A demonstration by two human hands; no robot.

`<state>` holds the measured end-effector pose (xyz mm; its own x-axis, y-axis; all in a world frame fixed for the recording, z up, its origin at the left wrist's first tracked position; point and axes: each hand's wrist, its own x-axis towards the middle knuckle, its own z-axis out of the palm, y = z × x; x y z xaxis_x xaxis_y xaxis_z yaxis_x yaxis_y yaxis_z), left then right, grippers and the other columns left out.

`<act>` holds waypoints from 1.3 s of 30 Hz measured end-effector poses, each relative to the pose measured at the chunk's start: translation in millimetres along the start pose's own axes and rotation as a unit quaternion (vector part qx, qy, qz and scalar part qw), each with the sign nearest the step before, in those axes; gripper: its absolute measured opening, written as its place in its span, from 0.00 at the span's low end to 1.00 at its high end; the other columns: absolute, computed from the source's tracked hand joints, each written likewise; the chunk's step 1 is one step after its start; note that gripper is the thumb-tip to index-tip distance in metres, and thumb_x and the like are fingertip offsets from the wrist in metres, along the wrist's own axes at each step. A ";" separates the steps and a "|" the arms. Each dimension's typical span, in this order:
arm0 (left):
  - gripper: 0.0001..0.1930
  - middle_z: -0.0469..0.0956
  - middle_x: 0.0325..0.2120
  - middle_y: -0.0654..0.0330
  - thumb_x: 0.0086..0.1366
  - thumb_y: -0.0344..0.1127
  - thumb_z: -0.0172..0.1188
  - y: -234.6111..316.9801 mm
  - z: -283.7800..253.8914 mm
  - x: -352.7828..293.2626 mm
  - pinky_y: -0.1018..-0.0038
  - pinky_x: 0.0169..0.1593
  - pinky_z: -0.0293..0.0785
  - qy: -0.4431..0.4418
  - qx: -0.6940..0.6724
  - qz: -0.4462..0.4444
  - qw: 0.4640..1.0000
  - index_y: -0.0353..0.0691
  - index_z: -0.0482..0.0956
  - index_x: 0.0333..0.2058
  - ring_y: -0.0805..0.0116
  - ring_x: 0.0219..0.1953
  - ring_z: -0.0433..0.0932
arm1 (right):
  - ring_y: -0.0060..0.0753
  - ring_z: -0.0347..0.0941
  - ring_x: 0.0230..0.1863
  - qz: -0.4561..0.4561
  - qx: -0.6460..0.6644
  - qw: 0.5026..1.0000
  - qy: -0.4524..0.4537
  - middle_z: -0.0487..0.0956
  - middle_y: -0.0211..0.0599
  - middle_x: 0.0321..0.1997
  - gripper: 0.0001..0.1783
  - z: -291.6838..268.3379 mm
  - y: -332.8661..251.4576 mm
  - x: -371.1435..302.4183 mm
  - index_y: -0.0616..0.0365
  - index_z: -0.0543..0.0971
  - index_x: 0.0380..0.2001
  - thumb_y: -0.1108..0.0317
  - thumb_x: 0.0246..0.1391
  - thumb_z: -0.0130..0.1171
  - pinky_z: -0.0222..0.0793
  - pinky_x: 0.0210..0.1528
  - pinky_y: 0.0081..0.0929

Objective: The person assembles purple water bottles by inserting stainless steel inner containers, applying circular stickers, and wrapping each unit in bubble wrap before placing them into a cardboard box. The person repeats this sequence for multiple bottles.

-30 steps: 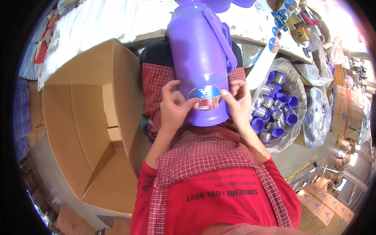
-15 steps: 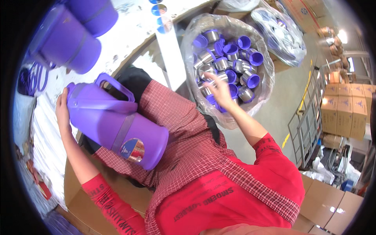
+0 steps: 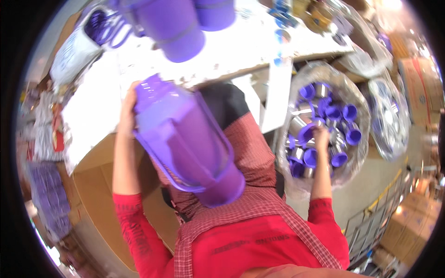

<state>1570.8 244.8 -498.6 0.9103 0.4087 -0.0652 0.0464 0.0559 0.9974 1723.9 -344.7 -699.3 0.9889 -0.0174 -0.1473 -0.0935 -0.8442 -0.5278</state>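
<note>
A large purple vacuum jug [image 3: 185,134] lies tilted across my lap, its threaded neck towards the worktable and its base towards my apron. My left hand [image 3: 130,104] is wrapped round the jug near the neck; part of the fingers is hidden behind it. To my right stands a clear plastic bag [image 3: 357,153] full of steel cups with purple rims and insides. Inside it my right hand [image 3: 321,136] is closed on the rim of one steel-and-purple cup [image 3: 299,126], slightly smeared by motion.
More purple jugs [image 3: 174,34] stand on the white worktable [image 3: 134,60] ahead. Round stickers on a strip [image 3: 279,60] hang over its edge. A second plastic bag [image 3: 389,120] lies beyond the cups. Cardboard boxes [image 3: 412,222] and a metal rack [image 3: 371,236] stand at right.
The jug has been turned, so its sticker no longer shows and its strap and handle side faces me. My right hand has gone from open above the cups to gripping one. The view has swung left.
</note>
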 end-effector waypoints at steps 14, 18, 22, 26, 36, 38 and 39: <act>0.48 0.43 0.69 0.48 0.65 0.65 0.47 33.3 37.7 -2.8 0.63 0.69 0.43 -0.098 -0.153 0.110 0.977 0.42 0.34 0.69 0.56 0.69 0.47 | 0.43 0.57 0.68 -0.447 0.479 0.660 -0.367 0.62 0.50 0.65 0.53 -8.6 -466.0 -32.7 0.61 0.61 0.64 0.43 0.39 0.69 0.57 0.64 0.41; 0.49 0.52 0.65 0.49 0.61 0.57 0.59 32.0 33.1 -0.5 0.67 0.66 0.49 -0.072 -0.078 0.135 0.985 0.39 0.41 0.69 0.58 0.66 0.53 | 0.42 0.64 0.62 -0.419 0.518 0.666 -0.336 0.70 0.48 0.58 0.45 14.8 -482.0 -41.6 0.64 0.69 0.54 0.39 0.43 0.65 0.57 0.64 0.39; 0.43 0.60 0.61 0.54 0.59 0.55 0.61 27.8 30.9 -1.0 0.68 0.65 0.52 -0.068 -0.104 0.132 0.983 0.40 0.52 0.66 0.60 0.64 0.57 | 0.45 0.65 0.62 -0.426 0.530 0.656 -0.328 0.71 0.49 0.56 0.41 29.7 -481.8 -41.3 0.64 0.71 0.50 0.39 0.44 0.64 0.57 0.64 0.40; 0.40 0.63 0.59 0.57 0.56 0.52 0.65 24.8 32.5 -3.8 0.67 0.64 0.55 -0.063 -0.147 0.112 0.981 0.41 0.58 0.62 0.63 0.62 0.60 | 0.47 0.65 0.61 -0.433 0.524 0.655 -0.330 0.72 0.50 0.54 0.41 37.2 -475.1 -36.3 0.65 0.71 0.49 0.39 0.44 0.64 0.58 0.64 0.42; 0.43 0.63 0.60 0.56 0.50 0.47 0.73 21.6 30.8 -8.8 0.65 0.62 0.61 -0.033 -0.179 0.112 0.977 0.40 0.61 0.60 0.62 0.61 0.64 | 0.40 0.66 0.59 -0.478 0.495 0.648 -0.326 0.72 0.46 0.52 0.30 33.7 -478.4 -41.8 0.64 0.71 0.51 0.51 0.53 0.61 0.59 0.62 0.36; 0.42 0.63 0.60 0.55 0.50 0.47 0.72 16.7 29.4 -6.3 0.65 0.62 0.61 -0.035 -0.185 0.082 0.979 0.39 0.61 0.60 0.61 0.61 0.64 | 0.38 0.67 0.57 -0.452 0.472 0.696 -0.298 0.73 0.44 0.52 0.29 32.4 -474.7 -47.1 0.63 0.71 0.51 0.52 0.55 0.59 0.60 0.61 0.34; 0.42 0.63 0.60 0.55 0.50 0.47 0.72 14.6 29.8 -5.8 0.65 0.62 0.61 -0.038 -0.188 0.074 0.979 0.39 0.61 0.60 0.61 0.61 0.64 | 0.37 0.67 0.57 -0.436 0.455 0.721 -0.288 0.73 0.44 0.51 0.28 31.8 -472.6 -48.9 0.63 0.71 0.51 0.53 0.55 0.59 0.60 0.60 0.33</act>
<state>1578.4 216.1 -482.6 0.9239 0.3704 0.0963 -0.2307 0.3384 0.9123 1716.0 72.2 -469.2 0.5302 0.7538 0.3882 0.2399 0.3058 -0.9214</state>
